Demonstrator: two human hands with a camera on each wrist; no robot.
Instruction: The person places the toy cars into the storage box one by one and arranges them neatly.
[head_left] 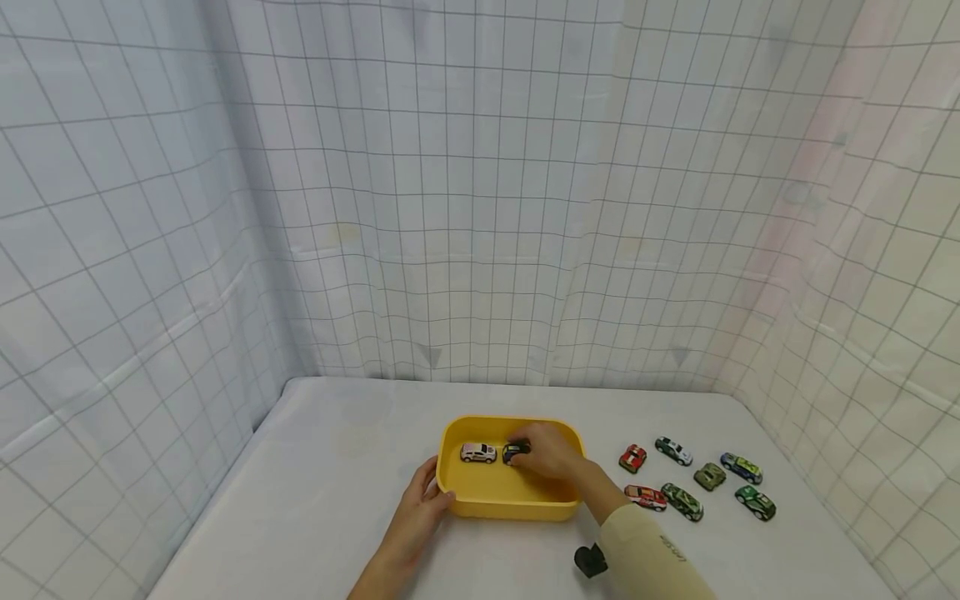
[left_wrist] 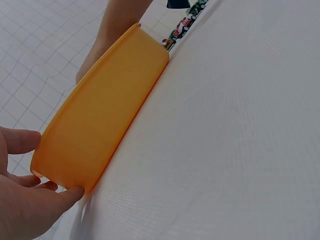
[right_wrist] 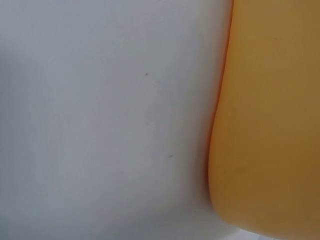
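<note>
A dark toy car (head_left: 509, 453) is pinched by the fingers of the right hand (head_left: 551, 452) inside the yellow tray (head_left: 517, 510), near its middle and towards its far wall. The tray's left end is gripped by the left hand (head_left: 422, 507), with the thumb at the near corner. In the tray's left half, a white car (head_left: 477, 452) is seen just beside the dark one.

Right of the tray, on the white table (head_left: 322, 483), seven more cars are spread: nearest to the tray are a red car (head_left: 632, 457) and a red-and-white car (head_left: 646, 497).

The step in hand is judged to be the setting of the dark car in the tray; whether it is fully borne by the tray's floor cannot be told. By that reading, the pinch would next need to be eased without the white car being nudged, the tray being kept steady, and the right hand lifted over the tray's right wall.
</note>
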